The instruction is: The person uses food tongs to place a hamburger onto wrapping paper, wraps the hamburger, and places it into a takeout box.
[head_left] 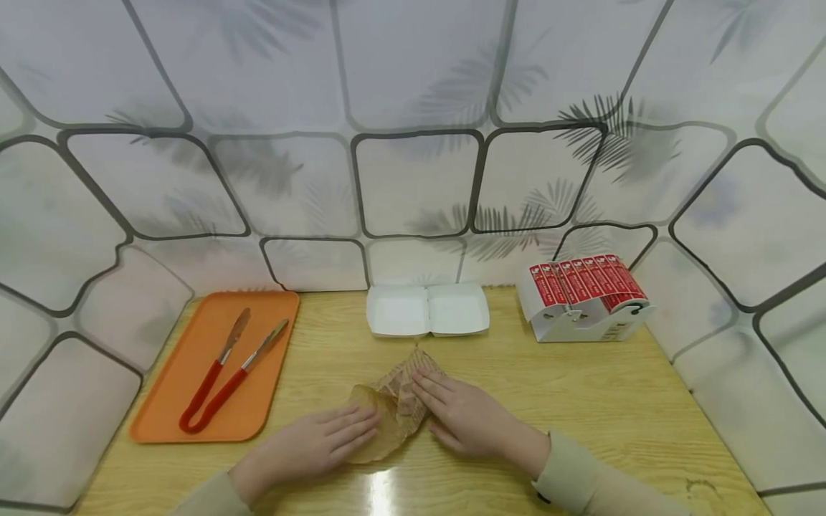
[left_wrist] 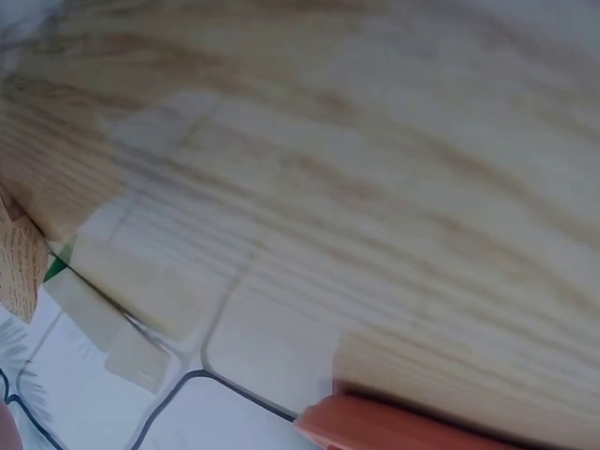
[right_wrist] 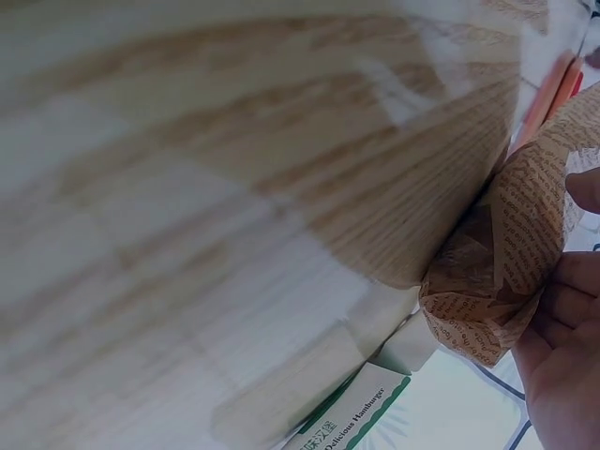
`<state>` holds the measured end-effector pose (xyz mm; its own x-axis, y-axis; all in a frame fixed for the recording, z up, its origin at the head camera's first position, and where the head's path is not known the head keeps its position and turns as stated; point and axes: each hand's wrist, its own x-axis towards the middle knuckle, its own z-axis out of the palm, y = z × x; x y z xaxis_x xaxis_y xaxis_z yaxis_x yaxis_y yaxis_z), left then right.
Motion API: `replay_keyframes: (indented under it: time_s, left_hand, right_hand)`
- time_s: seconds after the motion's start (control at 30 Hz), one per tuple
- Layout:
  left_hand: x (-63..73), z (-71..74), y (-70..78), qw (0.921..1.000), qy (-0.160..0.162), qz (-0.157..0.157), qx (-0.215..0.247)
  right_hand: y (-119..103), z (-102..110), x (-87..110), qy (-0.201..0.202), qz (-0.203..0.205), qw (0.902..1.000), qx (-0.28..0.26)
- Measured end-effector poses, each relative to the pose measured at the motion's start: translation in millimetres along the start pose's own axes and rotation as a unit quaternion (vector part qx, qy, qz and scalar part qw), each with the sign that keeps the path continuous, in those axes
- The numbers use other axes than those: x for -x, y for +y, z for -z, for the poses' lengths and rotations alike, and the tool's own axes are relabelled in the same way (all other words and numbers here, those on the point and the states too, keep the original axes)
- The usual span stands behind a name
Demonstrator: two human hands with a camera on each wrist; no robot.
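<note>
A brown printed sheet of wrapping paper (head_left: 393,408), creased and partly folded, lies on the table between both hands. My left hand (head_left: 312,441) rests its straight fingers on the paper's left side. From the other side, my right hand (head_left: 474,421) touches the raised, crumpled part with its fingers extended. The right wrist view shows the paper (right_wrist: 502,262) bunched up beside the right hand (right_wrist: 572,347). Only a corner of the paper (left_wrist: 21,258) enters the left wrist view. Whether anything lies inside the folds cannot be seen.
Behind the paper stands an opened white carton (head_left: 426,312). At the left, an orange tray (head_left: 258,408) bears red-handled tongs (head_left: 222,390). A white holder (head_left: 584,326) with several red-and-white packets (head_left: 590,279) stands at the back right. Patterned panels (head_left: 416,183) enclose the table.
</note>
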<state>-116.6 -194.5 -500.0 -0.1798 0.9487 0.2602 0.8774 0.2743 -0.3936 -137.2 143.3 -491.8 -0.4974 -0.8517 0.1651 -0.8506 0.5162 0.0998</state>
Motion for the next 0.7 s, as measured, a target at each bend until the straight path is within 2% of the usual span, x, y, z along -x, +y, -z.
replay_keyframes:
  time_s: [0.2,0.3,0.4,0.53,0.7]
  left_hand:
    - [0.3,-2.2,-4.3,0.9949,0.096,-0.015,-0.026]
    - [-0.8,-2.9,-6.4,0.9921,0.123,-0.013,-0.022]
    - [-3.0,-2.9,-7.7,0.9903,0.139,0.007,0.003]
    - [-10.0,2.1,-10.4,0.9859,0.152,0.051,0.049]
    - [-22.0,6.6,-16.0,0.9782,0.176,0.086,0.070]
  right_hand:
    - [0.3,-1.6,0.6,0.015,0.006,0.9999,-0.002]
    - [0.6,-2.1,1.1,0.017,0.007,0.9998,-0.003]
    - [1.0,-2.4,1.7,0.015,0.009,0.9998,-0.003]
    - [2.1,-1.9,2.5,0.006,0.009,0.9999,-0.002]
    - [3.6,-1.2,2.6,-0.005,0.008,0.9999,-0.007]
